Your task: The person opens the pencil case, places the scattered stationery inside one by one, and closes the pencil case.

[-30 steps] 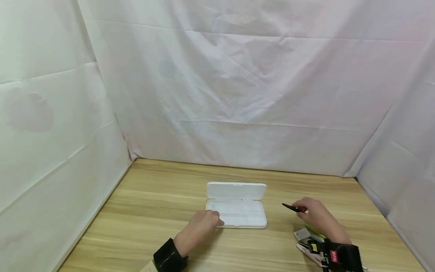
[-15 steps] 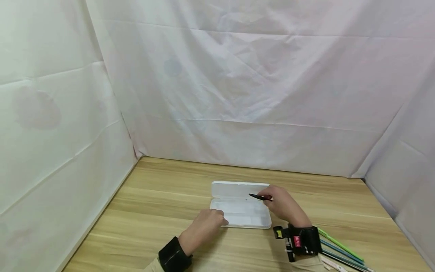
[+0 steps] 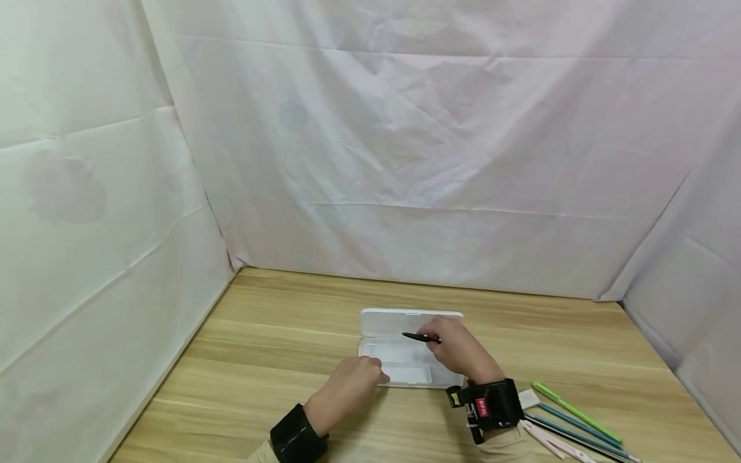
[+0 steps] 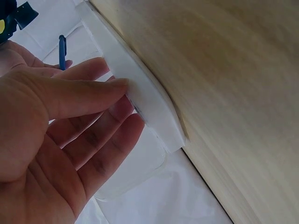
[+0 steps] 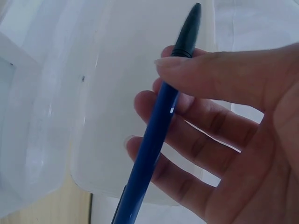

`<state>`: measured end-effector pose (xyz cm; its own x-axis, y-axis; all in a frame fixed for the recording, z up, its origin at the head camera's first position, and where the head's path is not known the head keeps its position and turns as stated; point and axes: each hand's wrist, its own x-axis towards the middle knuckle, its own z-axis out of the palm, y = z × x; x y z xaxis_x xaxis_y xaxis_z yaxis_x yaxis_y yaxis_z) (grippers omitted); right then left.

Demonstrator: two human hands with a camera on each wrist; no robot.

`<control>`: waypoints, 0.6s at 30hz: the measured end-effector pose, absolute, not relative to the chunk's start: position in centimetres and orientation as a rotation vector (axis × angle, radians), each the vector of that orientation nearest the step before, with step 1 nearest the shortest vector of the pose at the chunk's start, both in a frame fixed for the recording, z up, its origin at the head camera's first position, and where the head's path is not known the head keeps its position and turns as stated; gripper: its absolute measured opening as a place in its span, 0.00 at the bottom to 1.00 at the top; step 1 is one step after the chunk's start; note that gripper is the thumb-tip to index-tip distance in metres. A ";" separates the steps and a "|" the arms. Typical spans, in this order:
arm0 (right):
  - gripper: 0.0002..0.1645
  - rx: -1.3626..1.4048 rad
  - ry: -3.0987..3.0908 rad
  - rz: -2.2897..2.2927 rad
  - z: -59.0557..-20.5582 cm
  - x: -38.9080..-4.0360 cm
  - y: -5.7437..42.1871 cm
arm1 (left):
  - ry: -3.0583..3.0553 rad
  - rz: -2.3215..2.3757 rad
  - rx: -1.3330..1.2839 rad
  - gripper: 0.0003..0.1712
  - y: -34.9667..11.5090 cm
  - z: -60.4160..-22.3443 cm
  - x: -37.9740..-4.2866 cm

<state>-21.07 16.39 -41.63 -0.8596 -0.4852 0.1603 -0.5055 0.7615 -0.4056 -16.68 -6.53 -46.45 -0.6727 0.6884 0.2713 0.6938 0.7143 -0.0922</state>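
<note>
An open white pencil case [image 3: 411, 374] lies on the wooden table, its lid [image 3: 382, 323] tilted back behind the base. My left hand [image 3: 350, 384] pinches the front wall of the base near its left end. In the left wrist view the thumb presses outside the wall and the fingers [image 4: 100, 140] reach over its inner side. Above the case, my right hand [image 3: 463, 350] holds a pen [image 3: 418, 337] between thumb and fingers. In the right wrist view this pen [image 5: 156, 119] is blue with a dark tapered end. It is apart from the case's floor.
To the right of my right wrist lie a green pen [image 3: 579, 410], a white eraser [image 3: 528, 399], several bluish pencils [image 3: 579, 424] and pale pink slim items [image 3: 556, 442]. White cloth [image 3: 405, 161] hangs at the back and sides of the table.
My right hand has carried the pen leftward from beside the pile to above the case. The left hand has stayed on the case's front wall. The head view has shifted slightly.
</note>
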 end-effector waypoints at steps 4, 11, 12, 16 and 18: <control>0.14 0.802 -2.895 0.675 -41.8 -21.2 16.1 | -2.631 -0.029 -1.088 0.21 -6.6 -46.3 -16.6; 0.13 0.833 -2.852 0.664 -42.3 -21.3 15.7 | -2.615 -0.030 -1.090 0.19 -6.8 -46.3 -16.4; 0.13 0.832 -2.851 0.667 -42.3 -21.3 15.6 | -2.615 -0.031 -1.090 0.19 -6.8 -46.3 -16.4; 0.13 0.830 -2.850 0.665 -42.4 -21.2 15.3 | -2.624 -0.042 -1.093 0.19 -6.9 -46.4 -16.5; 0.14 0.831 -2.853 0.668 -42.4 -21.2 15.1 | -2.630 -0.051 -1.096 0.19 -7.0 -46.5 -16.5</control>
